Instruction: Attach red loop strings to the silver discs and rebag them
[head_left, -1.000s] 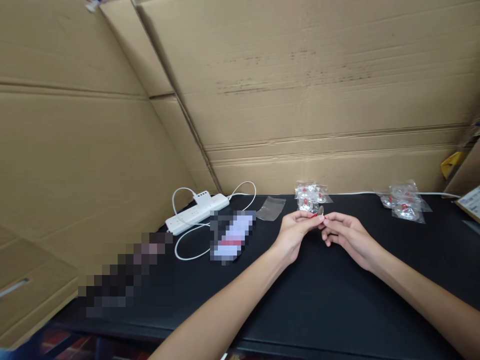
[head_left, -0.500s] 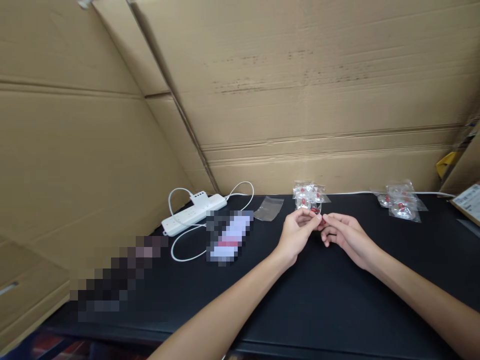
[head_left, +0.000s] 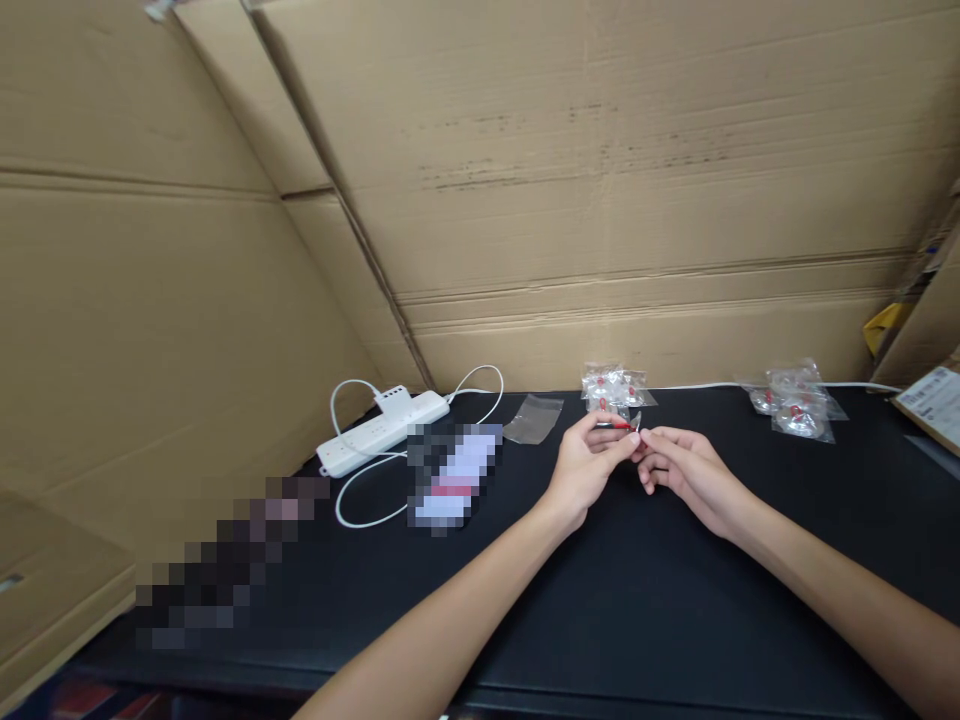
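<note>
While two bare forearms (head_left: 457, 605) are slanting over the black surface (head_left: 637, 620), the left hand (head_left: 583, 468) is pinching a small red-and-silver piece (head_left: 634, 424), its grip narrow between thumb and finger. The right hand (head_left: 690, 472) is closing an equally narrow grip on that piece, which is sitting between the two sets of fingertips above the surface. To the left, a pixelated lilac-and-red item (head_left: 457, 480) is lying beside a looping white cable (head_left: 365, 525). Beyond it, a white power strip (head_left: 375, 433) is resting near a flat clear bag (head_left: 534, 418). Farther back, clear packets (head_left: 615, 383) showing red bits are lying just behind the left hand, and a second packet cluster (head_left: 799, 408) is lying to the right. Behind everything, a cardboard wall (head_left: 637, 210) is leaning.
</note>
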